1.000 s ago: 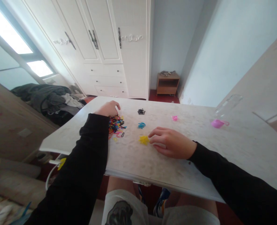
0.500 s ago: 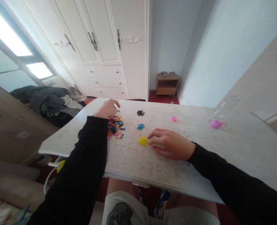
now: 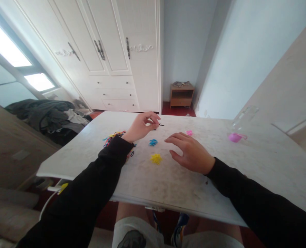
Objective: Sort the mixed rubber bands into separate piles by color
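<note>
My left hand (image 3: 144,126) is over the far middle of the table, fingers pinched on a small black rubber band (image 3: 161,124) that sticks out past the fingertips. Beneath that hand, the black pile is almost wholly hidden. My right hand (image 3: 189,151) hovers open, fingers curved and apart, holding nothing. A blue pile of bands (image 3: 153,142) lies between the hands, with a yellow pile (image 3: 156,158) nearer me. Past the right fingers is a small pink pile (image 3: 189,132). The mixed colourful heap (image 3: 114,137) is partly covered by my left wrist and sleeve.
A clear plastic bottle or jar (image 3: 245,117) stands at the right of the white table (image 3: 153,186), beside a pink plastic piece (image 3: 235,137). One black loop (image 3: 132,154) lies apart near the mixed heap. Beyond are a white wardrobe (image 3: 139,79) and a small wooden cabinet (image 3: 181,94).
My left hand has moved right from the mixed heap to the black pile, now with a black band in its fingers. My right hand has shifted slightly away from the yellow pile.
</note>
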A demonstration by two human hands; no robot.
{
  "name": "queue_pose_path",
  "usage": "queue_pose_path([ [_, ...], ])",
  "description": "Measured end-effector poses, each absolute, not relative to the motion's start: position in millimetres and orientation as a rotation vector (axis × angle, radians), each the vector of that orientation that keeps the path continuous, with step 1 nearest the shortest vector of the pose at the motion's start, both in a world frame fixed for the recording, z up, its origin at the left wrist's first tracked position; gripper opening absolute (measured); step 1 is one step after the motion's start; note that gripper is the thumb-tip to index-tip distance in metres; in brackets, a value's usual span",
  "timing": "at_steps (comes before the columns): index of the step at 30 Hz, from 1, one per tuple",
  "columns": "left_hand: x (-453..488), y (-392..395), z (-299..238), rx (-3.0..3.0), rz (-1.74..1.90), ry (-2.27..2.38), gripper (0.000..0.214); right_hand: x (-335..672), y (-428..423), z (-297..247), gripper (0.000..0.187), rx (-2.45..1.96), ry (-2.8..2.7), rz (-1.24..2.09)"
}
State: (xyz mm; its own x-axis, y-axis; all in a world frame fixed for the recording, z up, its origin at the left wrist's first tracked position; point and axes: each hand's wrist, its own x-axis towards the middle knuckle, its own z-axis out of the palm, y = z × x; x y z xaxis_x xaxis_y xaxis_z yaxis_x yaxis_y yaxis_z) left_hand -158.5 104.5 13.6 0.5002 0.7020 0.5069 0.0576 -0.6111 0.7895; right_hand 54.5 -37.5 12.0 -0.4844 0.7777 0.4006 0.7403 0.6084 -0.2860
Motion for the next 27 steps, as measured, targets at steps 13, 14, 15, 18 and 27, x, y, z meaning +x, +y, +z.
queue_pose_path([
  [13,-140,82,6,1.778,1.041,0.447,0.027,57,-35,5,0.057,-1.151,-2.308,0.128],
  [14,-140,81,7,1.780,1.039,0.455,0.027,57,-35,4,0.058,-1.144,-2.304,0.131],
  [15,-140,80,7,1.783,1.032,0.461,0.027,57,-35,4,0.059,-1.142,-2.298,0.133],
  [18,-140,80,7,1.788,1.005,0.465,0.027,56,-35,3,0.061,-1.160,-2.281,0.134],
  [27,-158,113,8,1.782,1.277,0.646,0.028,61,-30,11,0.033,-1.190,-2.179,0.064],
])
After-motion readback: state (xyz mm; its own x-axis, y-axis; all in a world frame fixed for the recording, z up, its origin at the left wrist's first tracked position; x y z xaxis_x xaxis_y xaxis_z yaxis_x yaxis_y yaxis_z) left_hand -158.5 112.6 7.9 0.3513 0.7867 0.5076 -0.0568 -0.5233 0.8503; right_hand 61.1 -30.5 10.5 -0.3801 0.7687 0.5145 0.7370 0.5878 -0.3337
